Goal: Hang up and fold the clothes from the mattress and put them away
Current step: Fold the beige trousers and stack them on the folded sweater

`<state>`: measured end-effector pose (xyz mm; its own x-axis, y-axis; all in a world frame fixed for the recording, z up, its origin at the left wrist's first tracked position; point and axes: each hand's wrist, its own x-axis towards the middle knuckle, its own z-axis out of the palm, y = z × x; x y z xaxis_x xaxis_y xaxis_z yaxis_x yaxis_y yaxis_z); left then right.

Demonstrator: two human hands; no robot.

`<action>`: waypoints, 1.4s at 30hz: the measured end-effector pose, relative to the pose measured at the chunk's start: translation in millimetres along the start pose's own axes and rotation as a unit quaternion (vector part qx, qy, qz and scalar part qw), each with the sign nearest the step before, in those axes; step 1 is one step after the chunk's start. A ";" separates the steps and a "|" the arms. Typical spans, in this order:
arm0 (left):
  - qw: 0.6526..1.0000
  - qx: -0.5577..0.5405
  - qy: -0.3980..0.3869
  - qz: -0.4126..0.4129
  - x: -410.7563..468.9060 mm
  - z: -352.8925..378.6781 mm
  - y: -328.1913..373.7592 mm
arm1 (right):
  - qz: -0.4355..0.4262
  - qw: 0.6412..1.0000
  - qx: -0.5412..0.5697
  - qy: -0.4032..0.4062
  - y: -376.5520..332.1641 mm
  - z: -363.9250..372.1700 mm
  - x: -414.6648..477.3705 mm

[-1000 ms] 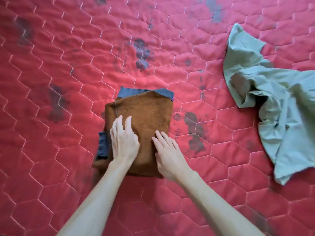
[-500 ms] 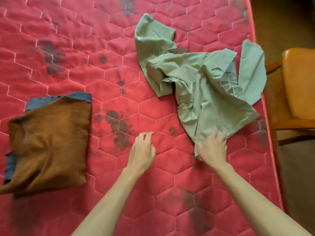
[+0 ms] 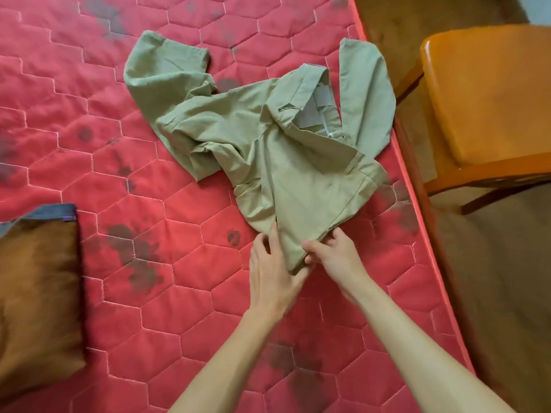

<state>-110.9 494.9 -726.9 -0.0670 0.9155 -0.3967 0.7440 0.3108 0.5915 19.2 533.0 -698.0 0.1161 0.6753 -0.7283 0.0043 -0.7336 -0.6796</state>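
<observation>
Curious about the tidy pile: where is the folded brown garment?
In the head view, the folded brown garment lies at the left edge on the red mattress, atop a blue piece, well left of the green garment.

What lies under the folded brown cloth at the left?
A dark blue cloth sticks out past the far edge of the brown cloth. How far it reaches beneath, and anything else there, is covered.

I saw soft, even light over the red mattress [image 3: 179,204]; the floor [image 3: 507,293] beside it was dimmer. Glare streaked the wooden chair [image 3: 489,99] along its rim. The green shirt [image 3: 298,174] held shallow fold shadows. The brown garment [image 3: 35,293] at the left edge looked smeared, and the mattress border bowed.
</observation>
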 end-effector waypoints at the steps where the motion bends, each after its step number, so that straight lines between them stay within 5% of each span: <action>1: 0.999 0.022 0.028 0.013 -0.9 -2.8 4.3 | -0.008 1.000 0.001 -0.018 -2.3 -2.1 -6.1; 7: 0.994 -0.082 0.041 0.058 -13.3 -24.6 3.6 | -0.040 0.995 -0.007 -0.088 -6.1 -5.5 -27.6; 12: 0.991 -0.114 0.053 0.046 -54.4 -39.0 -24.4 | 0.076 0.959 0.274 -0.013 -8.9 -15.5 -16.2; 14: 0.995 -0.074 0.027 0.059 -80.9 -32.4 -43.8 | 0.111 0.944 0.304 0.057 -4.5 -22.0 -6.6; 17: 0.995 -0.016 -0.027 0.098 -120.8 -23.5 -67.4 | 0.112 0.959 0.239 0.105 -0.2 -27.1 -9.6; 20: 0.993 -0.075 -0.058 0.073 -144.9 -38.0 -59.5 | 0.053 0.977 0.205 0.035 -12.7 -31.9 -42.4; 24: 0.983 -0.178 0.042 -0.014 -139.1 -89.6 -14.2 | -0.043 0.993 0.104 -0.030 -57.8 -41.4 -112.9; 31: 0.955 -0.270 0.120 -0.001 -99.7 -221.3 117.9 | -0.183 0.964 -0.042 -0.190 -152.3 -54.2 -255.4; 34: 0.962 -0.260 0.079 0.002 -90.2 -262.6 159.6 | -0.185 0.956 -0.039 -0.224 -163.2 -52.8 -308.7; 42: 0.953 -0.230 -0.173 -0.090 -128.5 -316.6 197.5 | -0.168 0.951 0.101 -0.241 -239.4 -95.5 -380.3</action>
<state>-165.8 519.6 -336.9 0.1167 0.7216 -0.6825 0.3652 0.6079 0.7051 68.9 444.7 -249.9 -0.3263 0.8614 -0.3894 -0.2358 -0.4730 -0.8489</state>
